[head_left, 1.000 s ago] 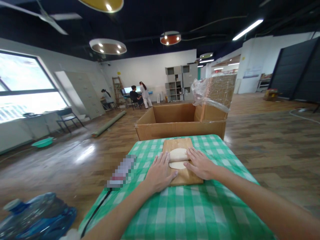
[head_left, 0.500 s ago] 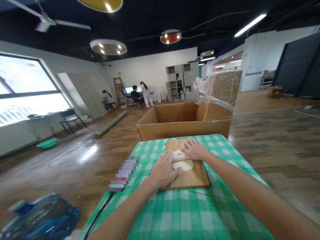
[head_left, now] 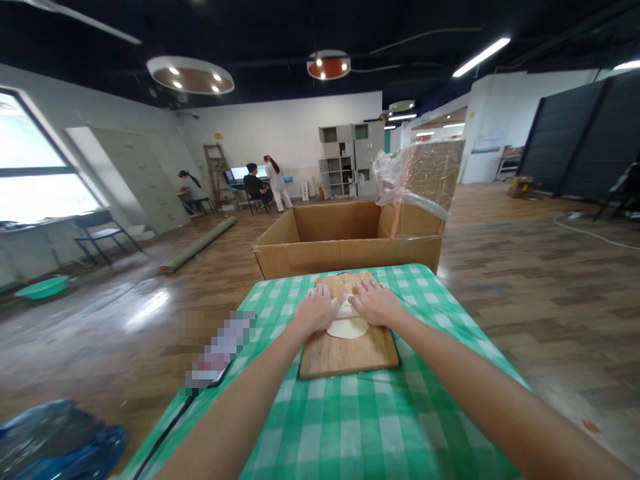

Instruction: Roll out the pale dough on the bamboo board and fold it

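A pale, floury rolling pin (head_left: 347,309) lies crosswise on a wooden cutting board (head_left: 349,357). My left hand (head_left: 319,311) is over its left end and my right hand (head_left: 376,304) over its right end, fingers pointing forward and thumbs inward. Most of the pin is hidden beneath the hands. From under it, on the near side, a flat round of white dough (head_left: 348,329) shows; its far part is covered. The board rests on a green and white checked tablecloth (head_left: 345,413).
Left of the board lies a blurred-out phone-like device (head_left: 220,350) with a black cable (head_left: 165,433). Beyond the table stands a large open cardboard box (head_left: 350,257). A water bottle (head_left: 60,440) is on the floor at left. Several people are at the back.
My left hand has moved forward from beside the dough onto the pin's left end. The pin is now at the far part of the dough. The view has shifted right.
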The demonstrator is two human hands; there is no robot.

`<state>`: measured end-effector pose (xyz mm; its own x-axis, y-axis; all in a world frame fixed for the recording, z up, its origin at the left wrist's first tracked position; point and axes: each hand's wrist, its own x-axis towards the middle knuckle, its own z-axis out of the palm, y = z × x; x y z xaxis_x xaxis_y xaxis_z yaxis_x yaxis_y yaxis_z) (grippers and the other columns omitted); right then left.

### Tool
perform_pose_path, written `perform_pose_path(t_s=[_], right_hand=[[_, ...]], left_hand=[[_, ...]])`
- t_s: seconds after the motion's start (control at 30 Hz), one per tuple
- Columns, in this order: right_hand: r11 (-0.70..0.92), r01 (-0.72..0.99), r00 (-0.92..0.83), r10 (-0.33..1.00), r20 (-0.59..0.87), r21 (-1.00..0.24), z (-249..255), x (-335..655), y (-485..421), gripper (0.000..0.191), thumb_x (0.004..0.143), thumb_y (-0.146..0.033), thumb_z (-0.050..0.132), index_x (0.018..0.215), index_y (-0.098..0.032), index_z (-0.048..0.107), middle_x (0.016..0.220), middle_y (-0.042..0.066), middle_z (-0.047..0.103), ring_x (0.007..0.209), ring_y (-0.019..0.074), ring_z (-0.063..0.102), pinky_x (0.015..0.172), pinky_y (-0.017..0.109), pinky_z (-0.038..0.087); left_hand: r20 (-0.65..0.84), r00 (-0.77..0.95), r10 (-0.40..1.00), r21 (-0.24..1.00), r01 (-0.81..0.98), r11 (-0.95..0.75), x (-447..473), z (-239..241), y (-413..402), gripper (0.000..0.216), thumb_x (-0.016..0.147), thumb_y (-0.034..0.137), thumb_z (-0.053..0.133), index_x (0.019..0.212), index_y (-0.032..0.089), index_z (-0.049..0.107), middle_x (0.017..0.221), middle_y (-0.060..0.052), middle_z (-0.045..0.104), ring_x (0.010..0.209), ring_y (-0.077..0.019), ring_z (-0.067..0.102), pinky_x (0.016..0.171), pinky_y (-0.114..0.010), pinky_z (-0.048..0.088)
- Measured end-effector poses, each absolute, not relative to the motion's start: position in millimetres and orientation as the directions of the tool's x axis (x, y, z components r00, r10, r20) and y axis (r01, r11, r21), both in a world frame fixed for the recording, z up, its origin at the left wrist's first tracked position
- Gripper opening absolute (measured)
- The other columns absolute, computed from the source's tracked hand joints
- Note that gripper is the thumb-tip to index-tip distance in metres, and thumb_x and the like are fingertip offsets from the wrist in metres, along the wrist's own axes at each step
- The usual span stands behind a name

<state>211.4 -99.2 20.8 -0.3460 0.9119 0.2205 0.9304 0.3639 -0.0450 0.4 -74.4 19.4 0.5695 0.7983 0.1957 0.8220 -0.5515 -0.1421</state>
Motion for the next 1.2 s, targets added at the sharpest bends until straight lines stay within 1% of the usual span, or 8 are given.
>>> perform_pose_path(t_s=[0.1,0.27,0.4,0.57,0.67,0.8,1.03,1.2], right_hand=[[0.361,0.930,-0.334,0.908,0.255,-0.067,15,211,-112,0.073,0.108,-0.055,0.019,0.149,-0.002,0.047,0.155,0.026,0.046,0.149,0.0349,0.035,0.115,0.051,0.035],[0.392,0.916,-0.356,0.893,0.277,-0.086,12,212,-139,0.069,0.108,-0.052,0.014,0.146,-0.007,0.051,0.151,0.021,0.053,0.143,0.0312,0.045,0.114,0.046,0.038],[0.384,0.915,-0.342,0.901,0.268,-0.123,15,212,-158,0.070,0.107,-0.053,0.018,0.147,-0.005,0.049,0.151,0.023,0.052,0.143,0.0326,0.046,0.113,0.046,0.039],[0.425,0.889,-0.367,0.884,0.291,-0.169,14,214,-186,0.070,0.106,-0.058,0.020,0.147,-0.009,0.052,0.160,0.020,0.042,0.146,0.0327,0.041,0.116,0.048,0.035],[0.450,0.875,-0.389,0.873,0.293,-0.179,10,217,-200,0.078,0.104,-0.063,0.023,0.153,-0.008,0.044,0.163,0.020,0.035,0.150,0.0342,0.034,0.120,0.050,0.029],[0.458,0.871,-0.397,0.870,0.290,-0.181,3,221,-210,0.083,0.101,-0.067,0.026,0.159,-0.008,0.034,0.166,0.019,0.028,0.153,0.0357,0.027,0.123,0.053,0.023],[0.482,0.857,-0.413,0.854,0.317,-0.181,-1,220,-224,0.093,0.099,-0.073,0.027,0.162,-0.006,0.025,0.167,0.020,0.024,0.155,0.0369,0.019,0.124,0.056,0.018],[0.501,0.844,-0.437,0.850,0.295,-0.194,7,223,-217,0.092,0.099,-0.073,0.025,0.160,-0.006,0.031,0.166,0.021,0.027,0.155,0.0363,0.021,0.124,0.054,0.021]], left_hand=[[0.247,0.520,0.818,-0.131,0.854,-0.504,1,19,-97,0.053,0.108,0.046,0.021,0.128,0.017,0.062,0.131,-0.019,0.065,0.129,-0.0308,0.057,0.108,-0.049,0.041],[0.288,0.456,0.842,-0.060,0.886,-0.459,-1,18,-129,0.061,0.107,0.051,0.022,0.141,0.010,0.051,0.150,-0.020,0.054,0.140,-0.0310,0.050,0.116,-0.049,0.034],[0.279,0.486,0.828,-0.021,0.865,-0.501,-5,19,-148,0.063,0.106,0.054,0.027,0.145,0.011,0.049,0.153,-0.019,0.052,0.144,-0.0308,0.046,0.121,-0.048,0.031],[0.275,0.494,0.825,-0.003,0.858,-0.513,-10,17,-179,0.069,0.102,0.057,0.035,0.152,0.010,0.041,0.155,-0.020,0.049,0.145,-0.0322,0.045,0.121,-0.049,0.031],[0.275,0.492,0.826,-0.001,0.860,-0.511,-12,14,-195,0.073,0.101,0.059,0.037,0.158,0.012,0.033,0.161,-0.019,0.041,0.150,-0.0329,0.038,0.122,-0.052,0.029],[0.264,0.495,0.828,0.006,0.857,-0.515,-14,12,-207,0.078,0.100,0.062,0.036,0.160,0.012,0.027,0.164,-0.018,0.035,0.153,-0.0319,0.032,0.124,-0.051,0.026],[0.243,0.508,0.827,0.013,0.850,-0.526,-18,13,-221,0.082,0.098,0.063,0.040,0.161,0.013,0.025,0.167,-0.017,0.030,0.155,-0.0315,0.027,0.125,-0.050,0.024],[0.191,0.516,0.835,0.041,0.846,-0.532,-21,17,-211,0.079,0.100,0.060,0.039,0.160,0.011,0.026,0.166,-0.017,0.031,0.155,-0.0301,0.028,0.125,-0.049,0.024]])
